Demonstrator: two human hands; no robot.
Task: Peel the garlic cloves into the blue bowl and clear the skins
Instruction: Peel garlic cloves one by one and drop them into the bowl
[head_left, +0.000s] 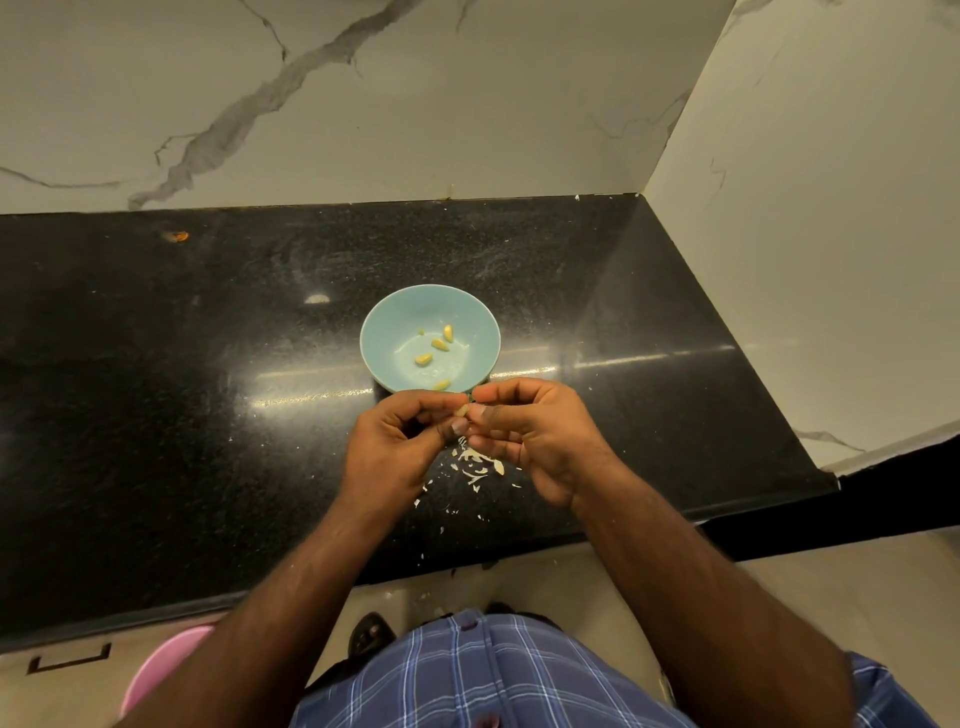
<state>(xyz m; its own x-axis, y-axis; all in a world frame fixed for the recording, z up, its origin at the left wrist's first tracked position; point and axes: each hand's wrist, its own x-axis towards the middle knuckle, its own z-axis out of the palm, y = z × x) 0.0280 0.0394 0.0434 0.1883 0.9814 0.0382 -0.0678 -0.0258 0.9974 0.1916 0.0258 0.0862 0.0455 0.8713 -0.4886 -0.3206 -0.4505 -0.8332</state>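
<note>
A light blue bowl (384, 322) stands on the black counter and holds several peeled yellow garlic cloves (423, 358). Just in front of its near rim, my left hand (395, 447) and my right hand (535, 431) meet fingertip to fingertip. Between them they pinch one small garlic clove (461, 411), with thumbs and forefingers curled round it. Under the hands, white garlic skins (475, 465) lie scattered on the counter, some of them hidden by my right hand.
The black granite counter (182, 389) ends at a marble wall behind and at the right. Its front edge runs below my forearms. A pink tub (156, 670) stands on the floor at lower left. A small orange scrap (179, 236) lies at the back left.
</note>
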